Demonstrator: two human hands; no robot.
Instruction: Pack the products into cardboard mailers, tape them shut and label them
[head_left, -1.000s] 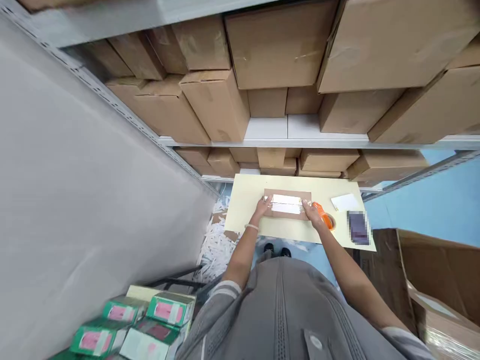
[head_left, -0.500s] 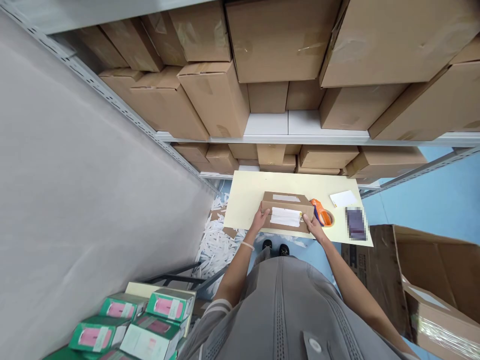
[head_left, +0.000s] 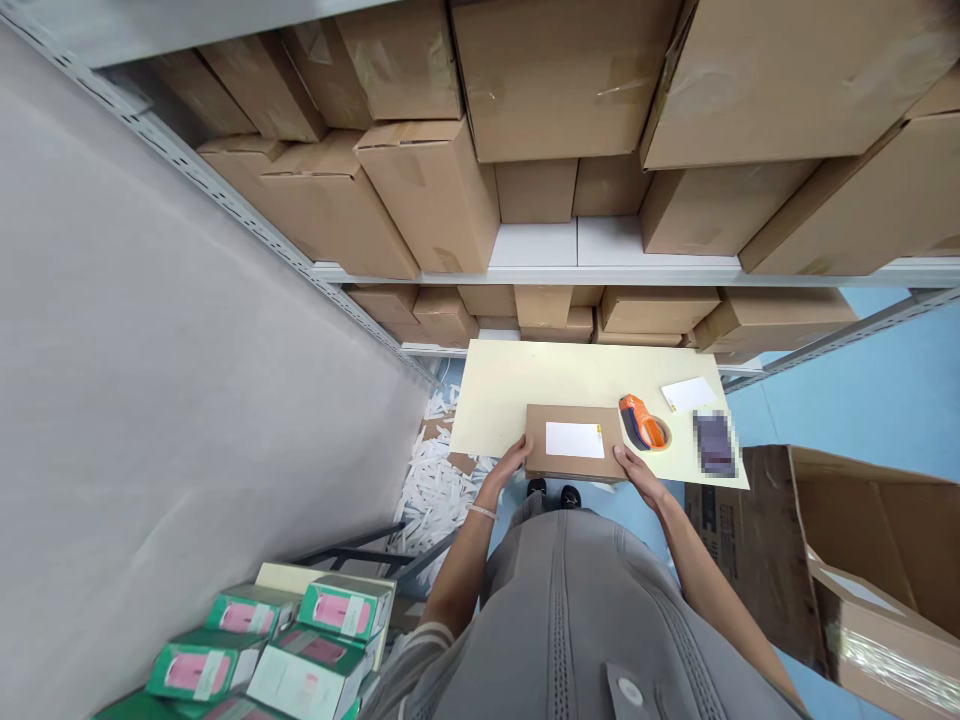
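Observation:
A small brown cardboard box (head_left: 536, 430) is held between my two hands at the near edge of the pale yellow table (head_left: 487, 390). Its upward face carries a white label (head_left: 574, 440) with a small yellow mark. My left hand (head_left: 513, 460) grips the box's left end, and my right hand (head_left: 636, 470) grips its right end. Just beyond the right end lies an orange tape dispenser (head_left: 637, 420) with a roll of tape (head_left: 662, 434). A white paper (head_left: 687, 394) and a dark, pixelated rectangular item (head_left: 715, 444) rest farther right.
Shelves of cardboard boxes (head_left: 562, 80) rise behind the table. At right stands a large open carton (head_left: 757, 540) with a taped box (head_left: 885, 630) inside. Green boxes (head_left: 345, 608) are stacked at lower left, near shredded paper (head_left: 427, 490) on the floor. A grey wall (head_left: 187, 350) runs along the left.
The box has tipped, so its labelled face now points up toward me, and it sits slightly lower and nearer. Both hands have moved down with it, keeping hold of its ends.

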